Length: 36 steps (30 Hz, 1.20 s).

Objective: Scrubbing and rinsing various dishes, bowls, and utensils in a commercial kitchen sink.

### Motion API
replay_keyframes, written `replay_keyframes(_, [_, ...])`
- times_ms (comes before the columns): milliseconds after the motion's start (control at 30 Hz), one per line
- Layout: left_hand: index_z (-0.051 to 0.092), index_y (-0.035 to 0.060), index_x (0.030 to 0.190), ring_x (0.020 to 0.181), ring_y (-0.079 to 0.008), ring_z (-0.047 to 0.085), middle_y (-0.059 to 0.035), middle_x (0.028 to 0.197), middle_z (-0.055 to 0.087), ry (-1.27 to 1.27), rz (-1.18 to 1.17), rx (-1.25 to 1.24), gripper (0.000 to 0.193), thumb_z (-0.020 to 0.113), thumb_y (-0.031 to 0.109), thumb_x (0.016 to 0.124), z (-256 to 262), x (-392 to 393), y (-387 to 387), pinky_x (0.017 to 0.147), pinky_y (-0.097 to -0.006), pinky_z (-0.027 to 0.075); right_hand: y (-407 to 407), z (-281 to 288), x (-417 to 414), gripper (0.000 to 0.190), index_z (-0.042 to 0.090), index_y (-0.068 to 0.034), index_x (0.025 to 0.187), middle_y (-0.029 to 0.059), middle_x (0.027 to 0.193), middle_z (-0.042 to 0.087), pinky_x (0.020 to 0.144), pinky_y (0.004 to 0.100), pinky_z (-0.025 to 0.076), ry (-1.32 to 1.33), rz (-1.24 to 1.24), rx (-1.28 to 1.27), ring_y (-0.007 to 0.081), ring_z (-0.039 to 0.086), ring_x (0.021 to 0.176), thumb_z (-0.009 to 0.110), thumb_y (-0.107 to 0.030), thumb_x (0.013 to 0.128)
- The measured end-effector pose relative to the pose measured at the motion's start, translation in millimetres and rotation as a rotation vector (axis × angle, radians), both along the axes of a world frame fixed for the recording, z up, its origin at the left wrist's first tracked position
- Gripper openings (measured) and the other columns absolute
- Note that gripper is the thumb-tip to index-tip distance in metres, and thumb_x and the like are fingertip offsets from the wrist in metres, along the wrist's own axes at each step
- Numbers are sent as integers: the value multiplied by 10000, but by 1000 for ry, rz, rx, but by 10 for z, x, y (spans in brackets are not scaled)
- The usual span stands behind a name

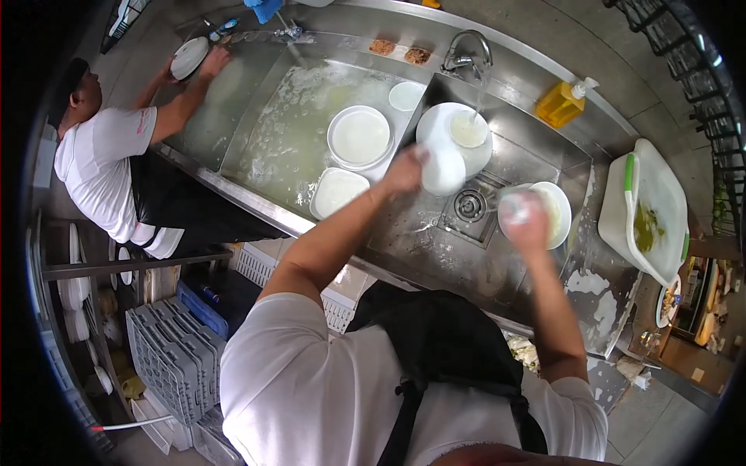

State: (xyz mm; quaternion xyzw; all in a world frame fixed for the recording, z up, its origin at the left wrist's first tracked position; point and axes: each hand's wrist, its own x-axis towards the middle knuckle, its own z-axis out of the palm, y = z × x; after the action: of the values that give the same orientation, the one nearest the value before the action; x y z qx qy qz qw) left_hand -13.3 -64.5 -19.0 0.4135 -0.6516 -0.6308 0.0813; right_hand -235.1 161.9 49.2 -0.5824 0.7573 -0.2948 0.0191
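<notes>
My left hand (407, 169) grips the edge of a white dish (444, 173) over the right sink basin. Beneath that dish lies a large white plate (434, 125), and a small bowl (468, 129) on it catches water from the faucet (468, 49). Motion blurs my right hand (533, 230), which holds a pink-and-white item (516, 208), too smeared to name. It is over white bowls (559, 212) at the basin's right side, hiding part of them. Between both hands sits the sink drain (470, 205).
Soapy water fills the middle basin (280, 128); stacked white bowls (359, 135) and a square dish (340, 192) stand at its right. A co-worker (105, 145) holds a dish at left. A yellow soap pump bottle (559, 105) and white tub (618, 198) are right.
</notes>
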Motion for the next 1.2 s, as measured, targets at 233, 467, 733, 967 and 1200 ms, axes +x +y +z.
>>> replay_keyframes(233, [532, -8, 1114, 493, -277, 649, -204, 682, 663, 18, 673, -520, 237, 524, 148, 935, -84, 333, -1975, 448, -386, 512, 840, 912, -2273, 470, 546, -17, 1289, 235, 1189, 622, 950, 464, 455, 510, -770, -141, 417, 597, 1079, 656, -198, 869])
replay_keyframes(467, [504, 82, 1228, 913, -447, 667, -275, 1156, 596, -653, 589, -828, 344, 497, 142, 889, -673, 347, -2687, 804, -504, 547, 1438, 340, -3182, 492, 533, -59, 1343, 228, 1309, 577, 1008, 444, 433, 226, -935, 212, 404, 539, 1213, 561, -242, 887])
replay_keyframes(733, [488, 169, 1362, 1038, -417, 644, -294, 1323, 511, -785, 301, -712, 423, 380, 183, 953, -1286, 1, -2736, 894, -484, 530, 1573, 398, -3087, 440, 568, -25, 1287, 251, 1216, 620, 972, 458, 456, 293, -1029, 292, 424, 574, 1153, 557, -194, 881])
replay_keyframes(967, [629, 0, 1155, 1067, -377, 627, -198, 1137, 667, -758, 141, -697, 378, 579, 159, 816, -1100, 183, -2886, 933, -442, 496, 1551, 256, -3315, 517, 549, -36, 1328, 253, 1247, 604, 968, 438, 472, 281, -812, 345, 398, 577, 1166, 621, -215, 849])
replay_keyframes(1200, [707, 111, 989, 920, -383, 648, -161, 1006, 688, 187, -198, -1052, 182, 599, 187, 863, 30, -1094, -1428, 817, -456, 521, 1438, 37, -3683, 595, 464, -141, 1430, 265, 1351, 528, 1071, 517, 372, 295, -818, 681, 452, 521, 1224, 565, -330, 875])
